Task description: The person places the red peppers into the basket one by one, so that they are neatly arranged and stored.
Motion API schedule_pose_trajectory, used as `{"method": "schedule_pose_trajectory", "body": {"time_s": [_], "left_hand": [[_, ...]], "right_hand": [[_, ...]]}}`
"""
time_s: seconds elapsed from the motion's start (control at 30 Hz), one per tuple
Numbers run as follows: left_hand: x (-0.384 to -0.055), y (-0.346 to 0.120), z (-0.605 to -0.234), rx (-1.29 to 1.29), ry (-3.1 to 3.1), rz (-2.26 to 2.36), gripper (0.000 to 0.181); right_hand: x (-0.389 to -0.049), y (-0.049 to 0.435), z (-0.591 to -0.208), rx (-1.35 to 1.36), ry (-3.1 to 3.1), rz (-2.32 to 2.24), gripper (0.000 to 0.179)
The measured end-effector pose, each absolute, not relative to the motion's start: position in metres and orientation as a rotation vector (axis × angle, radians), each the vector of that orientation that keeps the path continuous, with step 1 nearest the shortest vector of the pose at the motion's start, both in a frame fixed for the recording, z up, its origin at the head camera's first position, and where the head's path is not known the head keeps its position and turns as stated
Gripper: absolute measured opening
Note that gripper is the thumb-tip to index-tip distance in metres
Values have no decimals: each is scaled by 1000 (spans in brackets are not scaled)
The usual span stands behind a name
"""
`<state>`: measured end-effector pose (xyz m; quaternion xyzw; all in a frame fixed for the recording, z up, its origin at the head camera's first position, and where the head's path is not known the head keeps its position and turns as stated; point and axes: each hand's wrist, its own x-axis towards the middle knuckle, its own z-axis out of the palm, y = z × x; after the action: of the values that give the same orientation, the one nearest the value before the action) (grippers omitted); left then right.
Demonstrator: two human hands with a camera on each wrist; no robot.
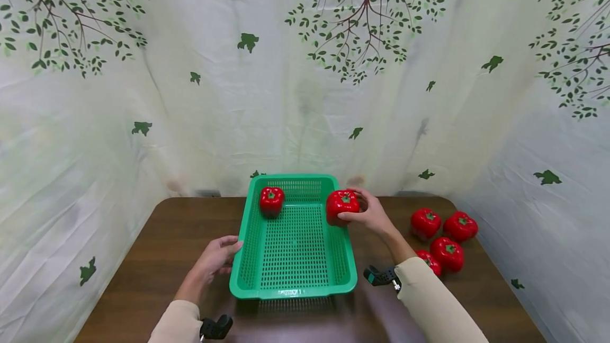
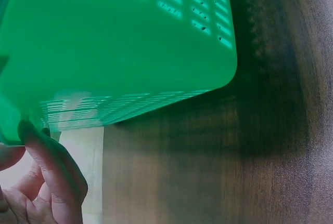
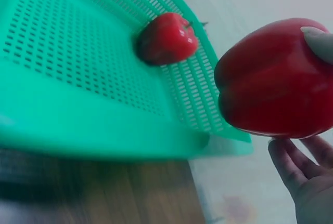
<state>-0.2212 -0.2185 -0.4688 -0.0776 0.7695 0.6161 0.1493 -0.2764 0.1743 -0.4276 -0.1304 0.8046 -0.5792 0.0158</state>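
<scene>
A green perforated basket (image 1: 295, 293) stands on the brown table, one red bell pepper (image 1: 272, 201) in its far left corner. The left hand (image 1: 216, 258) pinches the basket's left rim between thumb and fingers; the left wrist view shows those fingers (image 2: 57, 167) at the rim above the basket's side. Over the basket's right rim, the right hand (image 1: 374, 213) grips another red bell pepper (image 1: 342, 206) with a green stem. In the right wrist view this held pepper (image 3: 276, 81) has the thumb on one side and fingers on the other.
Several red bell peppers (image 1: 447, 254) sit grouped on the table's right side, one partly hidden by the right sleeve (image 1: 433, 300). Behind the wooden table (image 1: 190, 226) hangs a pale curtain (image 1: 305, 120) printed with branches and leaves. Each wrist wears a black band (image 1: 216, 327).
</scene>
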Motion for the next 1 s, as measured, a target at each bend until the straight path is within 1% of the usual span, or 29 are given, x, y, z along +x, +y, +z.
{"method": "schedule_pose_trajectory", "body": {"time_s": [0.17,0.4,0.6,1.0], "left_hand": [[-223,-219,-470,-207,2210,1777,48],[-222,-219,-469,-237,2224,1765,45],[-222,-219,-469,-223,2216,1770,50],[-220,-219,-467,-227,2220,1765,48]], "right_hand": [[-278,160,-424,-430,2483,-1802,71],[-284,140,-431,-378,2468,-1817,71],[-285,121,-434,-368,2467,-1798,73],[-291,92,-440,-370,2429,-1819,72]]}}
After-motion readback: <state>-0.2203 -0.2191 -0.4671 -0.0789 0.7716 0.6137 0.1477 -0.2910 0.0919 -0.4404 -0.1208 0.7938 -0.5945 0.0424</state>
